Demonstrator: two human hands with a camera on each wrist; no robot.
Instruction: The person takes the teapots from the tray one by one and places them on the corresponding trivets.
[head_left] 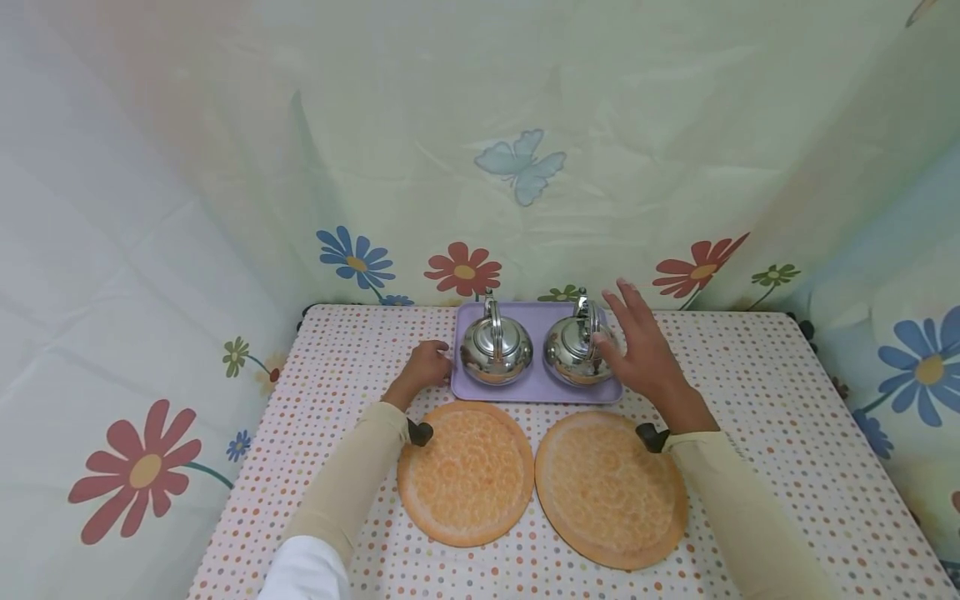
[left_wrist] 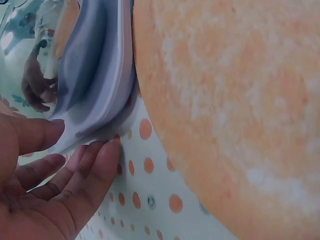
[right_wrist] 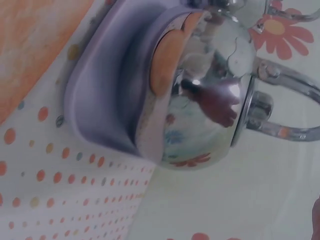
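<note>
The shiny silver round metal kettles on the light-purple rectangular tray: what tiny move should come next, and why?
Maybe lower the right hand to the right edge of the tray: it is spread beside the right kettle, gripping nothing, while the left hand is at the left edge.

Left kettle (head_left: 487,358) and right kettle (head_left: 572,358) on tray (head_left: 538,321), behind left board (head_left: 465,475) and right board (head_left: 611,492) on table (head_left: 750,408).

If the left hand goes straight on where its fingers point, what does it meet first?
Probably the purple tray, at its left edge; whether the fingers touch it now is unclear.
</note>
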